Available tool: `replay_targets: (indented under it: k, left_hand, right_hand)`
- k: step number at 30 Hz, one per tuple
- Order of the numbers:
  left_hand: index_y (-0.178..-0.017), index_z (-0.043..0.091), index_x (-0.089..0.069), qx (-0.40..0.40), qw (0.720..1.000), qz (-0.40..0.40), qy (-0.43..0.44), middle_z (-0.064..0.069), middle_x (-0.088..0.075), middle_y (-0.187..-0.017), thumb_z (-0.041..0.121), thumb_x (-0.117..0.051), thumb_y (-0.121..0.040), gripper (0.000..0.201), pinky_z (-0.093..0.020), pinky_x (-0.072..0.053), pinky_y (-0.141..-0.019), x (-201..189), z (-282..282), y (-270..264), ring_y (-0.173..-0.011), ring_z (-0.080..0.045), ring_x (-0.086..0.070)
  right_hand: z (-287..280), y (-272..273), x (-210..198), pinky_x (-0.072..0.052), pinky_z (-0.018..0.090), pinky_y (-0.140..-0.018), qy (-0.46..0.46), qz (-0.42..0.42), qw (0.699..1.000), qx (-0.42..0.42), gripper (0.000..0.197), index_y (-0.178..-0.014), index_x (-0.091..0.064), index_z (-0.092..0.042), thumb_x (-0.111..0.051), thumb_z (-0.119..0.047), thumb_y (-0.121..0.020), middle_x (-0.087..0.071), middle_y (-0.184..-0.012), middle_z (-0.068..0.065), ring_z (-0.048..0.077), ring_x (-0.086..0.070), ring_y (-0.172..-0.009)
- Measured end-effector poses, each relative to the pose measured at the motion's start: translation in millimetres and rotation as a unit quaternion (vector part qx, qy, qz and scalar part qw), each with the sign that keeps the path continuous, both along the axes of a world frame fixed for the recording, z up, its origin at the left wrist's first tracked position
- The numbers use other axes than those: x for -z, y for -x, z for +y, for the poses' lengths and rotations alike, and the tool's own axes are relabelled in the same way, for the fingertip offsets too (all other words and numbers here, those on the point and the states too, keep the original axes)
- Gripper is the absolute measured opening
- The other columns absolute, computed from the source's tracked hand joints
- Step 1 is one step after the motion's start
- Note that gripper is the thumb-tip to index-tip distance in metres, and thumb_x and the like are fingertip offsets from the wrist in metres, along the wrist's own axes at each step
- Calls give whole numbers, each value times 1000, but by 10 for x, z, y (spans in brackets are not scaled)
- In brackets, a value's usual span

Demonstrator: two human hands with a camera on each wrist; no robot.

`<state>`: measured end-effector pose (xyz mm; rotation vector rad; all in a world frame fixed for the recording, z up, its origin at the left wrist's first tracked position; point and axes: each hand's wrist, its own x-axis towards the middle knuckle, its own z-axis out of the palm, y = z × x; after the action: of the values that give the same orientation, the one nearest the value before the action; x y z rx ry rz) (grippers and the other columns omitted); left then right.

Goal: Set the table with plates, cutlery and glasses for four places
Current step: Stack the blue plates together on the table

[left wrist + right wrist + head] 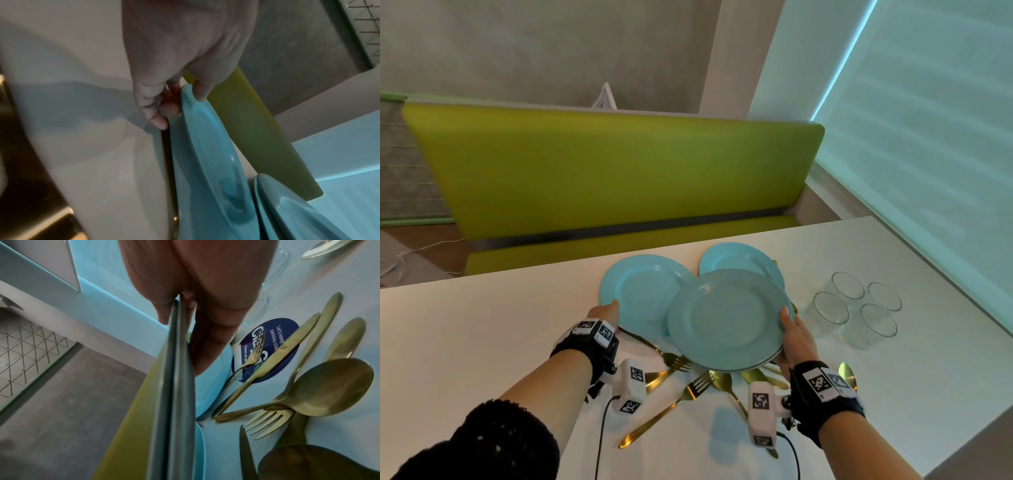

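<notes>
right hand [792, 337] gripping plates [726, 318], thumb on top

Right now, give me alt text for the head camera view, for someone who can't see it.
The right hand holds blue plates above gold cutlery on a white table; the left hand grips another plate. Four empty glasses stand to the right.

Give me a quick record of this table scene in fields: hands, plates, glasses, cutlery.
left hand: grips the rim of the left plate on the table
right hand: holds the two stacked plates, lifted above the cutlery
far plate: lies flat, partly hidden behind the stack
glasses: four, empty, clustered to the right
cutlery: gold forks, spoons and knives in a loose pile, unsorted
places set: none yet
</notes>
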<state>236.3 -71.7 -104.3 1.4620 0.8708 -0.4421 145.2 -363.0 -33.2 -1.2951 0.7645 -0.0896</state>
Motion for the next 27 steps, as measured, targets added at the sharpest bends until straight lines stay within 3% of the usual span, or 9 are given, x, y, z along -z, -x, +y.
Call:
replay_targets:
  k: [3,7,10,13,16,21,25,27]
  left_hand:
    - [-127,-6,-47,-36,998,-41,22,-24,-55,-126,22,-42,-98,41,-48,-50,-94,-183,-37,12,-115,-42,-55]
    - [-131,-9,-44,-32,991,-99,-81,-28,-53,-129,22,-31,-100,45,-42,-45,-92,-395,-45,75,-116,-43,-53]
    - [-129,-10,-45,-39,986,-123,-105,-29,-54,-127,21,-28,-101,45,-36,-43,-83,-501,-7,118,-114,-43,-54]
    - [-132,-8,-42,-59,986,-122,-94,-29,-52,-130,21,-27,-101,46,-44,-45,-93,-593,46,153,-115,-43,-52]
    - [-134,-9,-40,-55,984,-134,-99,-28,-46,-137,18,-24,-101,45,-42,-39,-100,-675,54,208,-124,-42,-46]
    - [-139,0,-37,-19,985,-163,-62,-22,-40,-144,20,-24,-102,44,-41,-36,-109,-788,-36,304,-133,-36,-40]
    - [-138,2,-40,-17,986,-166,-29,-20,-42,-143,21,-26,-102,43,-43,-36,-109,-844,-179,347,-132,-35,-41]
    - [-128,-2,-47,-38,986,-164,-24,-23,-49,-135,19,-27,-100,40,-45,-38,-105,-855,-248,354,-125,-37,-46]
  right_hand:
    - [38,-3,-40,-45,60,-94,-9,-5,1000,-2,27,-120,-55,-15,-40,-28,-101,-61,-122,18,38,-60,-105]
    - [129,-34,-118,-46,57,-95,-12,-14,1000,-10,29,-122,-55,-15,-39,-28,-101,-61,-122,15,34,-61,-103]
    - [216,-74,-197,-53,46,-85,-11,-21,1000,-17,33,-126,-52,-12,-41,-30,-100,-63,-114,11,27,-63,-94]
    - [326,-108,-288,-53,45,-84,-2,-28,999,-40,35,-127,-51,-9,-41,-31,-100,-62,-112,13,28,-62,-94]
    - [417,-128,-359,-54,39,-78,39,-32,997,-57,34,-125,-50,-11,-40,-32,-100,-60,-109,10,24,-61,-91]
    - [491,-115,-351,-50,52,-94,73,-25,995,-59,33,-124,-51,-19,-41,-37,-98,-59,-120,10,29,-59,-108]
    - [465,-132,-302,-49,53,-94,125,-6,991,-49,20,-101,-55,-29,-43,-44,-95,-63,-109,6,29,-60,-103]
    - [462,-139,-300,-49,53,-93,163,5,985,-55,20,-93,-57,-29,-44,-44,-94,-65,-103,7,29,-61,-99]
